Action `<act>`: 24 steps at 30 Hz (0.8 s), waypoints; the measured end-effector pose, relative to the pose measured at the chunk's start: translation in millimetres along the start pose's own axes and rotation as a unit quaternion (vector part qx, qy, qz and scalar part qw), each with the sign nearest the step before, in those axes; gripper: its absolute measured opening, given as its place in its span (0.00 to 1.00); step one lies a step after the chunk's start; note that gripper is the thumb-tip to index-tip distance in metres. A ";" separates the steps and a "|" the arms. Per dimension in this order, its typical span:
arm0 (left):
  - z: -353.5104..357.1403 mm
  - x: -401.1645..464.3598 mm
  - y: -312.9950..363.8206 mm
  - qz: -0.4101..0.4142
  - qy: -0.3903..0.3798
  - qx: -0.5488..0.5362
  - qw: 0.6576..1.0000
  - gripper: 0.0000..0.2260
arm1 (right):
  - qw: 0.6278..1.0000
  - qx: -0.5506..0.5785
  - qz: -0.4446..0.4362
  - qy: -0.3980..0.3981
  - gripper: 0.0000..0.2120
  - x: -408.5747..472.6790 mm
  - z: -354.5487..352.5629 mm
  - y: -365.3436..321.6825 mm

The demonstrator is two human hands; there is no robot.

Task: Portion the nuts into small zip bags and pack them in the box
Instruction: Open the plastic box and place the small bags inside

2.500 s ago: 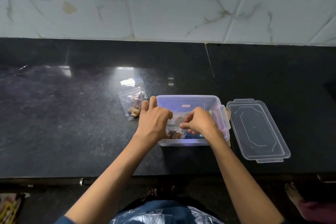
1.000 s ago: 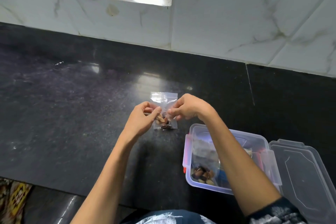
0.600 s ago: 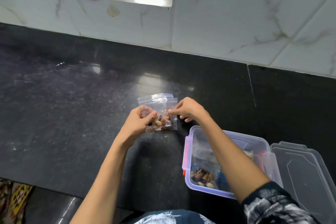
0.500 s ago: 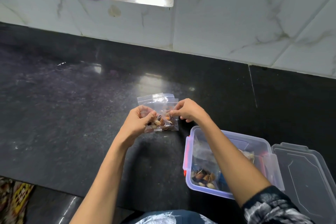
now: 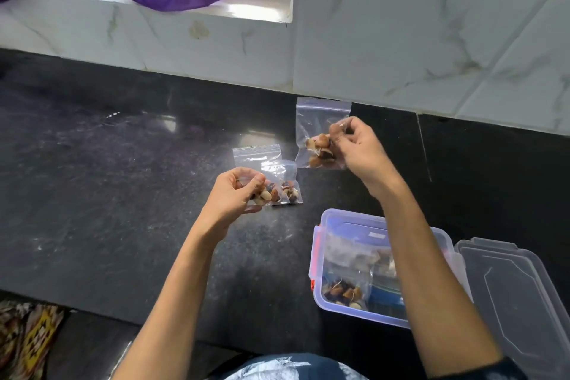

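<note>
Three filled zip bags out: your left hand (image 5: 236, 191) pinches two bags (image 5: 271, 182), your right hand (image 5: 354, 148) pinches one bag (image 5: 317, 136); one box (image 5: 345, 219).

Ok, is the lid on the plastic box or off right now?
Off. The lid lies flat on the counter right of the box, whose open top shows a nut bag inside.
</note>
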State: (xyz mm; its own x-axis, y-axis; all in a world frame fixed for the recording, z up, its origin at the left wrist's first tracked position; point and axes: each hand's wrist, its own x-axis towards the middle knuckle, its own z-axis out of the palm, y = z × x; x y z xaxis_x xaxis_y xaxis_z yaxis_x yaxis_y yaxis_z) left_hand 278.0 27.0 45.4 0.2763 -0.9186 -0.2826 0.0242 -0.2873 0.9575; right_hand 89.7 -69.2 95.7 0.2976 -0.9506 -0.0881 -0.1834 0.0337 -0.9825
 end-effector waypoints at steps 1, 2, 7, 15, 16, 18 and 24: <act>2.0 -2.2 0.8 0.001 -0.003 -0.006 1.000 0.07 | 0.999 0.031 0.000 -0.018 0.05 -6.0 4.8 -4.4; 4.0 -4.8 1.5 0.002 -0.007 -0.014 1.000 0.06 | 0.998 0.046 0.010 -0.031 0.05 -11.9 12.7 -5.9; 13.5 -20.5 4.9 -0.013 -0.015 -0.051 0.999 0.12 | 0.998 -0.047 0.031 0.011 0.08 -32.3 56.0 18.0; 28.9 -55.7 7.5 0.013 -0.041 -0.055 0.998 0.15 | 0.995 -0.070 0.043 0.055 0.09 -68.0 55.4 24.7; 32.5 -59.6 8.8 0.019 -0.044 -0.050 0.998 0.14 | 0.995 -0.067 0.049 0.058 0.09 -74.1 47.2 23.7; 40.9 -67.7 11.9 0.028 -0.065 -0.063 0.995 0.11 | 0.995 -0.040 0.076 0.042 0.11 -89.4 22.9 18.8; 88.3 -85.1 16.0 0.034 -0.163 -0.039 0.985 0.12 | 0.988 0.010 0.154 0.005 0.08 -142.8 -52.7 12.8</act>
State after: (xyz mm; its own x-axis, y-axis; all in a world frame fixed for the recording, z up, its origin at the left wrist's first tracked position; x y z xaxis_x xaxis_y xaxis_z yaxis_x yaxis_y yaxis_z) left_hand 170.0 76.6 79.7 -0.0433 -0.9770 -0.2087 0.0926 -0.2119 0.9729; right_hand -4.6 50.8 104.4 0.2213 -0.8974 -0.3817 -0.2456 0.3275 -0.9124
